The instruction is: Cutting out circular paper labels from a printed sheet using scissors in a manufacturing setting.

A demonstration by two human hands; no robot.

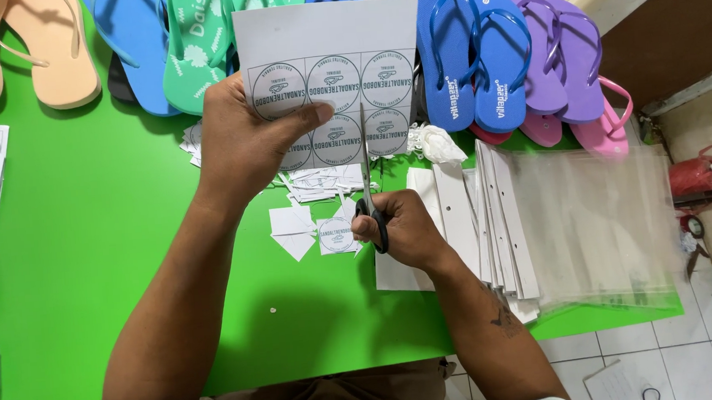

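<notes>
Left hand [237,142] grips sheet [326,37]; scissors [367,182] apparently cutting.

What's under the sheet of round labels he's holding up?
Under the label sheet lie paper offcuts and one cut label square on the green table. Behind its top edge, flip-flops continue, partly hidden.

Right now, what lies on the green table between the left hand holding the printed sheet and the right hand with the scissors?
In the head view, white paper offcuts and one cut square label lie on the green table between the left hand and right hand.
</notes>
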